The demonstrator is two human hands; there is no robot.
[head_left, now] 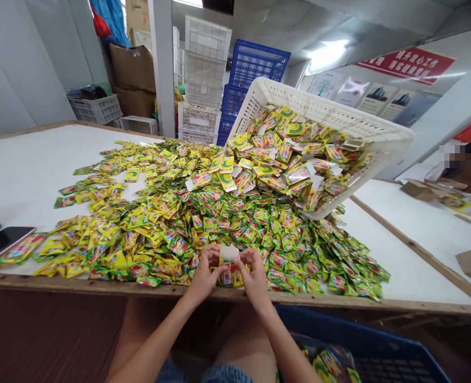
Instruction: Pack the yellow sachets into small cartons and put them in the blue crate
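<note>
Between both hands, just above the table's near edge, is a small printed carton (230,274) with a white flap (229,252) raised at its top. My left hand (203,274) pinches its left side, fingertips at the flap. From the right, the thumb and fingers of my right hand (255,274) close on its other side. What is inside the carton cannot be seen. Around and beyond my hands spreads a heap of green and yellow sachets (235,213). A white basket (339,117) tilts toward me behind the heap, full of small yellow cartons (295,143), some with white flaps showing.
A dark phone-like device (3,244) lies at the table's left edge. Below the table at right sits a blue crate (403,351) with packets in it. Stacked white crates (205,58) and blue crates (255,61) stand behind. A wooden strip (414,247) crosses the table's right side.
</note>
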